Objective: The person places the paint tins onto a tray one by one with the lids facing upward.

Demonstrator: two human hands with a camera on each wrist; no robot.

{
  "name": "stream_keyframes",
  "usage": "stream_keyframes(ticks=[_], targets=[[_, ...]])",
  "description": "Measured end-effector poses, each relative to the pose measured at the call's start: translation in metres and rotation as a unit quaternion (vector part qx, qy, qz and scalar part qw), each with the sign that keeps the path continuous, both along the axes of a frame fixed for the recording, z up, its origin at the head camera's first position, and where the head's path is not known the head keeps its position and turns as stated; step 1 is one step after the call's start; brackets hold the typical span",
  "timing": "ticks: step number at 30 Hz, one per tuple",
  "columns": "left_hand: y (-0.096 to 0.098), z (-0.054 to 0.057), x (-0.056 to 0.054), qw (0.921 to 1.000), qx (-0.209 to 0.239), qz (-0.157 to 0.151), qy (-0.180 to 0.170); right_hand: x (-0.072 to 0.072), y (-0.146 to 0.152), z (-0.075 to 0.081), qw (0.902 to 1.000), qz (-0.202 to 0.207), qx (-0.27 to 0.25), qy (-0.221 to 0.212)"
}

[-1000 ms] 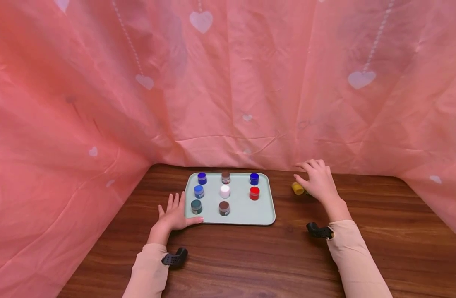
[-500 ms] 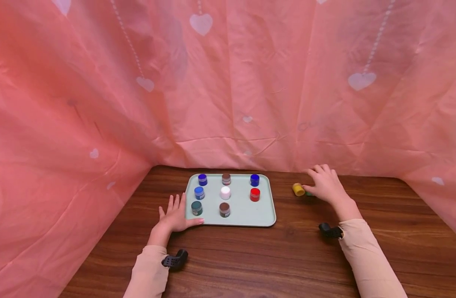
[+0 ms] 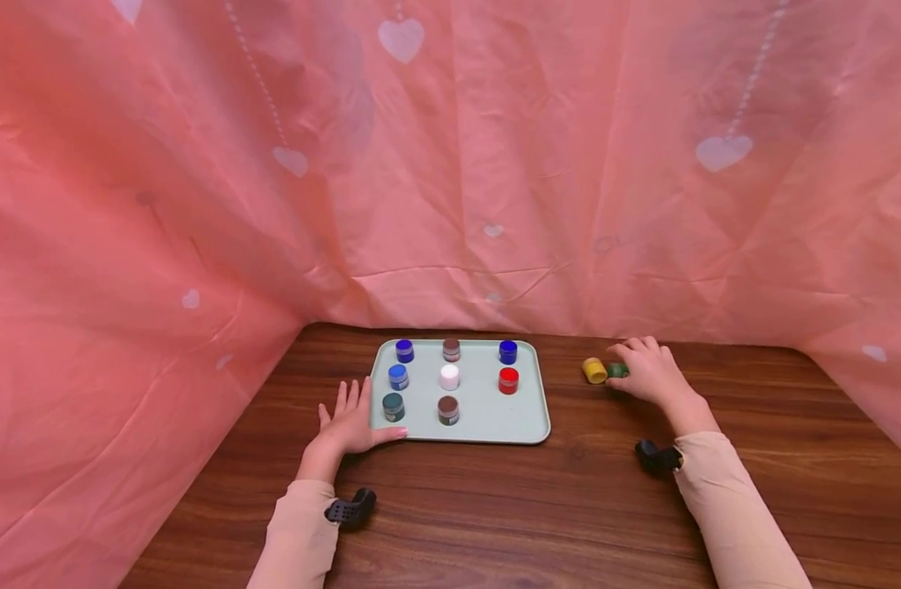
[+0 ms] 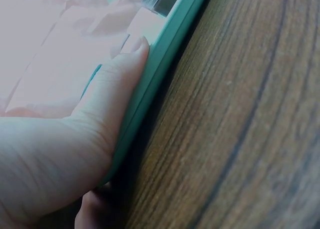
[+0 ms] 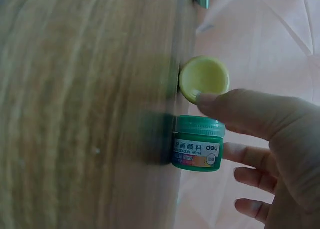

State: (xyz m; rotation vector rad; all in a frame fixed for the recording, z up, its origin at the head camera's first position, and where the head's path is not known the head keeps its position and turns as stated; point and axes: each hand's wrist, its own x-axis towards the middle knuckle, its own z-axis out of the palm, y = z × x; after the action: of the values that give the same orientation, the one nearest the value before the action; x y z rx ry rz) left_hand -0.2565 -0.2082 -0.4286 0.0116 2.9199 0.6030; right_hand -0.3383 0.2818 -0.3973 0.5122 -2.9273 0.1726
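Note:
My left hand rests at the near left corner of a pale green tray, fingers straight along its side. In the left wrist view, the thumb lies on the tray's rim. Right of the tray, my right hand reaches over a green paint jar lying on its side. The right wrist view shows the thumb just above the green jar, overlapping the yellow paint jar; the other fingers are loosely bent beyond it. The yellow jar lies tipped beside the green one.
Several upright paint jars stand in rows on the tray, among them a white jar, a red jar and a dark green jar. A pink curtain hangs behind the brown wooden table.
My right hand has shifted right and lowered, from above the yellow jar to around the green jar, which shows more now. The left hand keeps its place at the tray.

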Motion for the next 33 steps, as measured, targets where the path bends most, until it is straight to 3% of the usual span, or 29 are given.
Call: stream_keyframes(ticks=[20,33], targets=[[0.0012,0.0015,0.0014,1.0000,-0.003,0.004,0.001,0.0005,-0.0013,-0.0035,0.9996,-0.012,-0.009,-0.024],[0.0010,0.0001,-0.0008,1.0000,-0.006,0.005,0.003,0.0002,0.0028,-0.0032,0.9997,-0.011,-0.023,0.001]])
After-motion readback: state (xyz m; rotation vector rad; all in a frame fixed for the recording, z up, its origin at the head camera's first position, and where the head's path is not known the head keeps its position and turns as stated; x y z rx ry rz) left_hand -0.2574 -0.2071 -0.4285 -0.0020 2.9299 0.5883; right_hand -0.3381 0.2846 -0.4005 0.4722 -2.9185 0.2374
